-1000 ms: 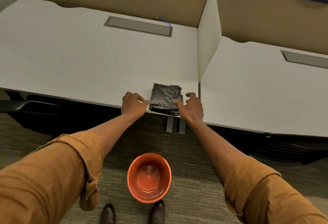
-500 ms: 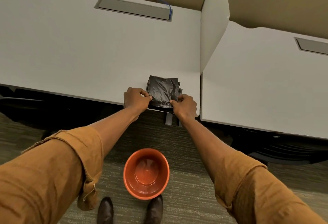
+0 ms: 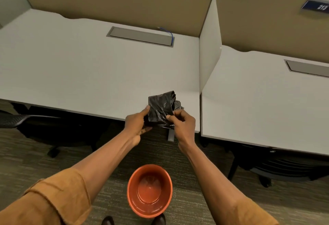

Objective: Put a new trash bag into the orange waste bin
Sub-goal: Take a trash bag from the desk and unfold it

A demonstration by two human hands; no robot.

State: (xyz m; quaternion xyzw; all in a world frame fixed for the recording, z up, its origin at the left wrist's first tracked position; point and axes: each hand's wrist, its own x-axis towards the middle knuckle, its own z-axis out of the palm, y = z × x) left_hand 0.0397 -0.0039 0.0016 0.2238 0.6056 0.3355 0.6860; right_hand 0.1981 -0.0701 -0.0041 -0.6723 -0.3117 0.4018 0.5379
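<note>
A folded black trash bag (image 3: 161, 108) is held over the front edge of the white desk (image 3: 85, 75), with its top part bulging upward. My left hand (image 3: 136, 124) grips its left side, thumb on top and fingers underneath. My right hand (image 3: 183, 124) pinches its right lower edge between thumb and fingers. The orange waste bin (image 3: 149, 191) stands on the carpet below, between my forearms, and I see nothing inside it. Part of the bag is hidden behind my fingers.
A white divider panel (image 3: 210, 50) separates this desk from a second white desk (image 3: 263, 103) on the right. Grey cable trays (image 3: 140, 36) sit at the back. Office chairs (image 3: 16, 119) are tucked under both desks. My shoes (image 3: 108, 220) touch the bin's near side.
Both hands closed on the bag and lifted it off the desk toward me; it now bulges upward instead of lying flat. The camera view tilted up.
</note>
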